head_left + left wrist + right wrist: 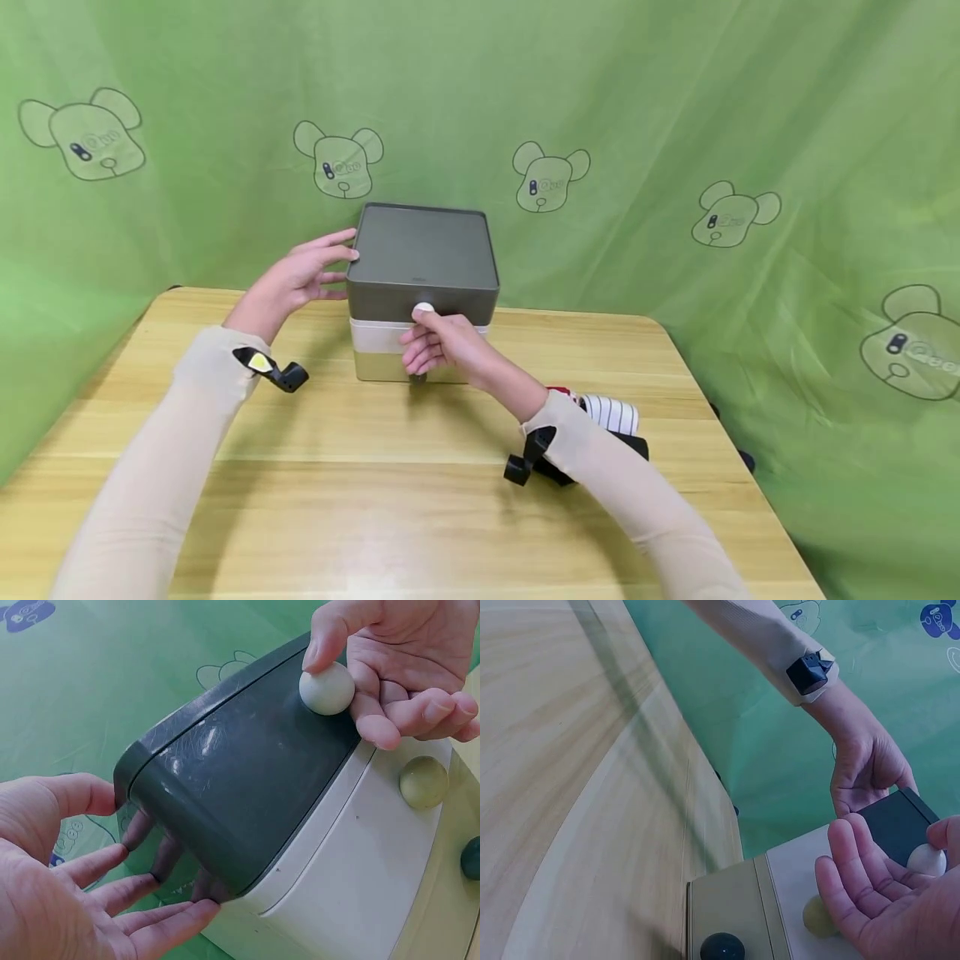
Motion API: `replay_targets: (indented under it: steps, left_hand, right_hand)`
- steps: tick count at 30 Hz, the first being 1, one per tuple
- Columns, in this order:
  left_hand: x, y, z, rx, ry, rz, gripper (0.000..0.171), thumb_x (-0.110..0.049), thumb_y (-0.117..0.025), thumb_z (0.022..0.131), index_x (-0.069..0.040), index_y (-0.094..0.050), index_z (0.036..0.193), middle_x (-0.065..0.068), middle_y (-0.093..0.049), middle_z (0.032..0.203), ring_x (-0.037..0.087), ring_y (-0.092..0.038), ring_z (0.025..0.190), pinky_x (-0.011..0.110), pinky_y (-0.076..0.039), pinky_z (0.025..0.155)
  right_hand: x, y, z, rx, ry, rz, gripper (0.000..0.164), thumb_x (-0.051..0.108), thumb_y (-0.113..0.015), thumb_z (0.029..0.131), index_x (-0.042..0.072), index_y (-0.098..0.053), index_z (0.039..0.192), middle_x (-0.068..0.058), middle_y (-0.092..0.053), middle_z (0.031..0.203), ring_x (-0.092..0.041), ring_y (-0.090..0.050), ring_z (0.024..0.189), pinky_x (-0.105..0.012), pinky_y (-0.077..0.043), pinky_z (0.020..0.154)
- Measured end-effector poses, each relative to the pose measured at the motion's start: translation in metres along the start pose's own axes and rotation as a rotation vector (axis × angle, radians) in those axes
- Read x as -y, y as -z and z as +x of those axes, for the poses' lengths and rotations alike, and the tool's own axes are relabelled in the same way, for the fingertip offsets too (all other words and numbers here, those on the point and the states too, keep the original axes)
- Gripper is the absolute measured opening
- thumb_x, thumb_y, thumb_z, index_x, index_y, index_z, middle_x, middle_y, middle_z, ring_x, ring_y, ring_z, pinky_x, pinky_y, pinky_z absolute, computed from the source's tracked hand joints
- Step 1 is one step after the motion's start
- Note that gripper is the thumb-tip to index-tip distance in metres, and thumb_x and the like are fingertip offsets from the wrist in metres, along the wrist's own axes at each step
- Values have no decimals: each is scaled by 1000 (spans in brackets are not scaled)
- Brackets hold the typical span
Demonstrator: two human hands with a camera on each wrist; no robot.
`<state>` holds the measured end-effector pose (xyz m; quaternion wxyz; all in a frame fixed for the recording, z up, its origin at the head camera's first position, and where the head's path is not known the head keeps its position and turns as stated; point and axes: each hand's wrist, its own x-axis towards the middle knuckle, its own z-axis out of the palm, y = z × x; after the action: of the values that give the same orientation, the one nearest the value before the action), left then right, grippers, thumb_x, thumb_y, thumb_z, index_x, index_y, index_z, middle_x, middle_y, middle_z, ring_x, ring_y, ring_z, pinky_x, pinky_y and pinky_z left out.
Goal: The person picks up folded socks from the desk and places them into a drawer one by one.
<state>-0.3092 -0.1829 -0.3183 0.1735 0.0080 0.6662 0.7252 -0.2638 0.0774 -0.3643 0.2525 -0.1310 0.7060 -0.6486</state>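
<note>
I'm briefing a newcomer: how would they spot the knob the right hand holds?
On the wooden table stands a stacked box with a dark-grey top tier. On that tier's front is a round knob, pinched by the right hand. It alone is white; the yellowish knob and dark knob sit lower.

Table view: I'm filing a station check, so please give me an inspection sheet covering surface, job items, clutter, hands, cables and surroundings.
Surface: table, wood-grain.
Job items: box on the table, three tiers, dark over white over tan; white knob on the dark tier, tan knob on the white, dark knob on the tan.
Clutter: striped item, black item and something red, partly hidden by the right arm; identities unclear.
Hands: left hand touches the box's side, fingers spread; right hand pinches the white knob.
Cables: nothing seen.
Surroundings: green curtain with printed bear heads.
</note>
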Motion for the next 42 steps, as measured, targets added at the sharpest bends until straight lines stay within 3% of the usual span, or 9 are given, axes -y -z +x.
replay_targets:
  steps: [6, 13, 18, 23, 29, 32, 37, 42]
  left_hand:
    - [-2, -2, 0, -32, 9, 12, 70, -15, -57, 103, -26, -22, 163, 12, -24, 169, 39, -32, 151, 53, -36, 123]
    - [-5, -5, 0, -54, 25, 24, 75, -16, -65, 100, -26, -25, 163, 13, -30, 166, 37, -33, 152, 52, -38, 122]
    - [-7, -7, 1, -74, 24, 57, 77, -12, -65, 99, -24, -24, 163, 15, -32, 166, 37, -33, 152, 53, -39, 121]
    - [-7, -9, 2, -86, 37, 61, 78, -10, -65, 98, -24, -24, 163, 15, -31, 166, 40, -28, 153, 56, -36, 122]
    - [-5, -11, 2, -85, 35, 68, 77, -11, -63, 99, -24, -23, 163, 15, -26, 168, 39, -28, 153, 54, -36, 122]
    - [-5, -13, 3, -89, 37, 59, 77, -11, -63, 99, -25, -23, 163, 14, -26, 168, 40, -26, 154, 56, -35, 123]
    - [-5, -14, 4, -95, 35, 40, 78, -10, -63, 99, -26, -23, 163, 14, -28, 168, 42, -23, 155, 57, -31, 124]
    - [-4, -12, 4, -96, 39, 34, 77, -10, -63, 98, -27, -24, 163, 13, -28, 168, 41, -23, 155, 57, -31, 124]
  right_hand:
    - [1, 2, -3, -3, -4, -66, 50, 36, -46, 106, -9, -67, 110, -6, -74, 76, -15, -71, 67, -28, -62, 67]
    - [-10, 8, -13, 1, -71, -189, 61, 46, -50, 105, -11, -66, 118, -5, -74, 80, -15, -72, 69, -42, -64, 81]
    - [-26, 11, -13, -3, -131, -186, 60, 44, -51, 105, -13, -65, 119, -5, -75, 78, -12, -71, 65, -32, -63, 70]
    - [-45, 12, -7, 53, -185, -93, 62, 47, -47, 106, -7, -59, 133, -11, -78, 90, -13, -73, 69, -28, -63, 70]
    - [-58, 17, 3, 199, -194, 209, 62, 43, -38, 110, -5, -40, 151, -3, -78, 99, -15, -74, 83, -28, -63, 80]
    - [-60, 20, 7, 266, -205, 310, 62, 40, -30, 112, -6, -32, 154, -1, -78, 101, -14, -75, 87, -27, -62, 83]
    - [-58, 22, 9, 296, -209, 329, 61, 35, -29, 113, -9, -29, 153, 0, -78, 100, -13, -75, 89, -26, -61, 84]
    - [-55, 20, 4, 266, -204, 285, 47, 30, -36, 112, -10, -50, 133, -4, -77, 94, -15, -74, 85, -28, -62, 81]
